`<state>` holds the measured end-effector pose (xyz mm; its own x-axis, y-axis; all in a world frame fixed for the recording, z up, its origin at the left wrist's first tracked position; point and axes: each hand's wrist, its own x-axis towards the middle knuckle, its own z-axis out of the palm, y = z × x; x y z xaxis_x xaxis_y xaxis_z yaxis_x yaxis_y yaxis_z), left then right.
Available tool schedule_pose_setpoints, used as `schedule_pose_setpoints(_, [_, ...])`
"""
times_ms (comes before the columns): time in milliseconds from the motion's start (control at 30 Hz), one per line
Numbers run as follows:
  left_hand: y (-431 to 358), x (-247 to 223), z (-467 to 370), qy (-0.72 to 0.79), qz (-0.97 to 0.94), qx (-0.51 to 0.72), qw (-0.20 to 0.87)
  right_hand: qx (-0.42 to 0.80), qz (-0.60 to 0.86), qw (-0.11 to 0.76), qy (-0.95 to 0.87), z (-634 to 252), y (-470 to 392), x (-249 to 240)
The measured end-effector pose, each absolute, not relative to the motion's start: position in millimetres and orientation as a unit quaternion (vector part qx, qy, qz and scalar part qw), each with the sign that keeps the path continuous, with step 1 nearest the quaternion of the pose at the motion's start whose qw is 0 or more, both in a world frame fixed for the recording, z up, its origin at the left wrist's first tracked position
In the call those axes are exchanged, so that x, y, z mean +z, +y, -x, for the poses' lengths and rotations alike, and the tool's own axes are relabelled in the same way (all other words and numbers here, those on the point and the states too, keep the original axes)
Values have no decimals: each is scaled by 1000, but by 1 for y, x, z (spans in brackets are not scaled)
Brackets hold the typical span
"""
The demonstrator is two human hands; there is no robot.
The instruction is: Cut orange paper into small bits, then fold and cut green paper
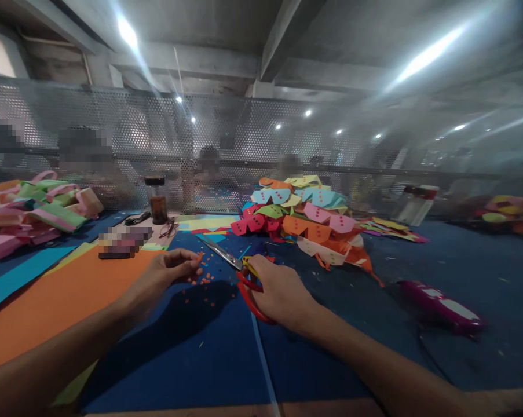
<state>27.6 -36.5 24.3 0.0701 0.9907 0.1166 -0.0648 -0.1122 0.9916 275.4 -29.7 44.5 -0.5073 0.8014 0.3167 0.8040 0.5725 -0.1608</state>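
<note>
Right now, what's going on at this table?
A person sits at a blue table doing paper craft. The right hand grips red-handled scissors, blades pointing away, while the left hand pinches a tiny orange scrap. Small orange bits litter the table between the hands. A pile of coloured cut-outs sits beyond.

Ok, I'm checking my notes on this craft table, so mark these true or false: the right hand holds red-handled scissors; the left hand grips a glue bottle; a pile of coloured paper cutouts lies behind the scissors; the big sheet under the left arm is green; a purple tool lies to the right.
1. The right hand holds red-handled scissors: true.
2. The left hand grips a glue bottle: false, it pinches a tiny orange paper scrap.
3. A pile of coloured paper cutouts lies behind the scissors: true.
4. The big sheet under the left arm is green: false, the sheet is orange.
5. A purple tool lies to the right: true.
</note>
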Motion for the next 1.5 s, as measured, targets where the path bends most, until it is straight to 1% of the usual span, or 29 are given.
schedule_pose_setpoints(100, [-35, 26, -25, 424, -506, 536, 527, -33, 462, 152, -873, -275, -30, 44])
schedule_pose_setpoints(267, [-35, 30, -26, 424, -498, 543, 526, -59, 466, 122, -875, -275, -29, 41])
schedule_pose_setpoints(633, [-35, 29, -25, 424, -518, 538, 513, -64, 462, 119, -876, -275, -30, 40])
schedule_pose_setpoints(867, [-34, 26, -25, 426, -533, 533, 500, -43, 468, 110, -876, -273, -32, 41])
schedule_pose_setpoints(1200, [-31, 22, -23, 412, -558, 528, 490, -51, 462, 88, -881, -272, -31, 40])
schedule_pose_setpoints(1500, [-32, 23, -23, 414, -560, 526, 488, -63, 459, 91, -882, -273, -31, 40])
